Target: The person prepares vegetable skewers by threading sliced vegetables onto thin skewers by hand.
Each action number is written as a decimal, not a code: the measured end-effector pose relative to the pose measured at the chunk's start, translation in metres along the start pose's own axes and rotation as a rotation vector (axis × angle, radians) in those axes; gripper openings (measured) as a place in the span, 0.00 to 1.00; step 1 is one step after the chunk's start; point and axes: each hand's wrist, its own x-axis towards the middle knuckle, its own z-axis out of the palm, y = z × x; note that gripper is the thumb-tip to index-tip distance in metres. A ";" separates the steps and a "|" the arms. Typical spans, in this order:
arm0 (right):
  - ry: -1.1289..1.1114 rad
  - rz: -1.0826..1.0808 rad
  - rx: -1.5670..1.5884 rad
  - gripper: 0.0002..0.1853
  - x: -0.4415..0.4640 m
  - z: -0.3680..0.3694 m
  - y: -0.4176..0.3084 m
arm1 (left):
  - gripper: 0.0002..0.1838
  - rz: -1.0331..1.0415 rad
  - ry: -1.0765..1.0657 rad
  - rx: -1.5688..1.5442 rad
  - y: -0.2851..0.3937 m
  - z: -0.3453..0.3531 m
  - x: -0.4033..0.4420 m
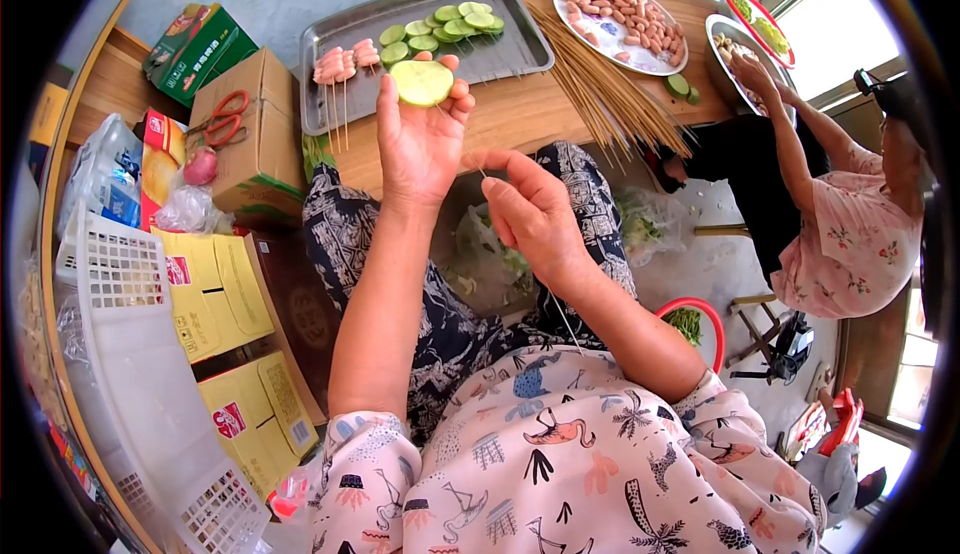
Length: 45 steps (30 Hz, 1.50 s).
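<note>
My left hand (425, 144) is raised at the table's near edge, fingers closed around a round, pale-green vegetable slice (421, 83) that looks like zucchini. Just below and to the right, my right hand (530, 209) pinches a thin bamboo skewer (474, 161), which points up towards the slice; whether its tip is inside the slice is hard to see. Beyond the left hand lies a metal tray (340, 29) with green-rimmed slices (455, 26) and skewered pink sausage pieces (335, 64). Loose bamboo skewers (600, 84) lie in a bundle right of the tray.
A white plate of small sausages (625, 24) stands at the back. Cut vegetable ends (680, 87) lie beside it. A co-worker (845, 214) on the right reaches into a metal bowl (722, 29). Left are a cardboard box (250, 119), red scissors (228, 117) and a white basket (120, 274).
</note>
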 end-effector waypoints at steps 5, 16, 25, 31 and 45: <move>0.016 -0.012 -0.063 0.13 -0.001 -0.001 0.000 | 0.31 -0.043 0.058 -0.054 0.006 0.005 -0.003; -0.020 0.007 -0.254 0.13 -0.006 -0.005 0.005 | 0.42 -0.137 0.079 0.044 0.010 -0.008 -0.002; -0.005 -0.022 -0.243 0.13 -0.006 -0.005 0.014 | 0.34 -0.138 0.119 -0.057 0.002 -0.010 -0.008; 0.023 -0.048 -0.239 0.13 0.004 -0.005 0.015 | 0.34 -0.182 0.183 0.017 -0.012 0.005 -0.017; -0.002 -0.065 -0.331 0.13 0.003 -0.004 0.019 | 0.34 -0.083 0.287 0.040 -0.006 -0.008 -0.013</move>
